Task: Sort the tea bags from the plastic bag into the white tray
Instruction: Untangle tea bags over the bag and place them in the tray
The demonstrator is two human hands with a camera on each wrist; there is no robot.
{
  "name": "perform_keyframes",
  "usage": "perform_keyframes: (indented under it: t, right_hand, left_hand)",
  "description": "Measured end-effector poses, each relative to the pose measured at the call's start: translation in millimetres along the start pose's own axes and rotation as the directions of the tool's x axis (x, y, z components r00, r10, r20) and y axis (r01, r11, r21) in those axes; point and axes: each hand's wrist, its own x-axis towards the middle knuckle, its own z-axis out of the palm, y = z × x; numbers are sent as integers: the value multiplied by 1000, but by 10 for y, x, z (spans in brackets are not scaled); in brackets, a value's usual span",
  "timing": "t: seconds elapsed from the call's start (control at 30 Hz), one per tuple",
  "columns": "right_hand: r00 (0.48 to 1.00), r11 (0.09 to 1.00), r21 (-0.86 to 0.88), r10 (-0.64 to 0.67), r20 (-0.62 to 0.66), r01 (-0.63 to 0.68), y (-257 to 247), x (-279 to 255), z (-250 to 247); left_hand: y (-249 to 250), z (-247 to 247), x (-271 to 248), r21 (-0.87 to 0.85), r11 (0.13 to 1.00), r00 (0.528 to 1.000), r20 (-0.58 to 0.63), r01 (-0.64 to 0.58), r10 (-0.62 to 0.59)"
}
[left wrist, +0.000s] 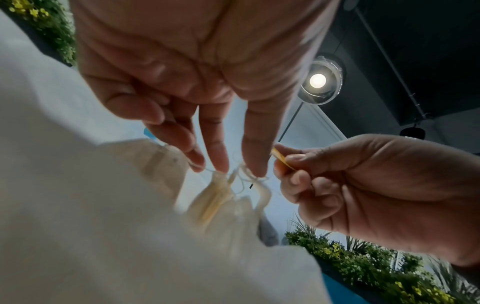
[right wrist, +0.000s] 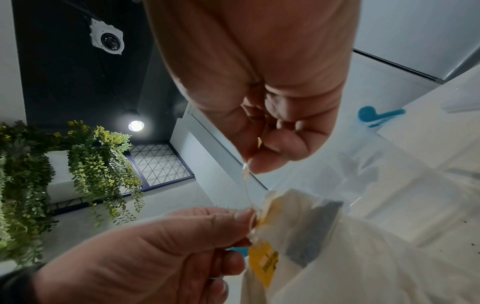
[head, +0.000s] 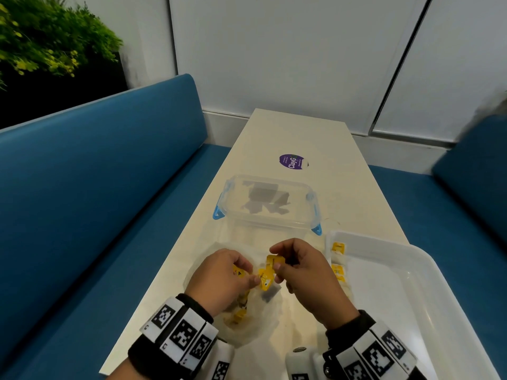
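A long cream surface (head: 274,138) stood between blue seats. The right hand (head: 304,272) pinched a yellow tea tag (head: 275,261) in its grip. The left hand (head: 219,278) pinched tangled tea bags (head: 264,278) above the plastic bag (head: 247,322). The white tray (head: 428,297), just right, held two tea bags.

A round purple sticker (head: 293,162) on the long cream tabletop (head: 356,204) reads "ClayG" in white letters — the word's end and the smaller lines beside it cannot be made out. The small yellow paper tea-bag tags (head: 275,261) carry dark print, too blurred to read.
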Motion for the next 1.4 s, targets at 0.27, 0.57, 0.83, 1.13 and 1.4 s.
perform_keyframes:
  t: [0.27, 0.57, 0.83, 1.13, 1.4]
  right_hand:
    - [1000, 1000, -12, -9, -5, 8, 24, 28, -10]
    - [997, 996, -78, 38, 73, -32, 34, 57, -4]
    - [998, 988, -152, 48, 37, -41, -1, 81, -18]
    - [999, 989, -144, -41, -12, 39, -16, 49, -15]
    - [995, 997, 65, -40, -94, 46, -18, 51, 23]
  left_hand:
    - [-55, -46, 53, -274, 959, 993, 77, -68, 93]
    - [-108, -134, 78, -293, 952, 995, 1, -92, 96]
    - [-126, -184, 107, -339, 934, 993, -73, -110, 91]
    - [-49, -112, 81, -462, 881, 995, -45, -100, 90]
    - [-13, -82, 33, -562, 823, 996, -15, -81, 88]
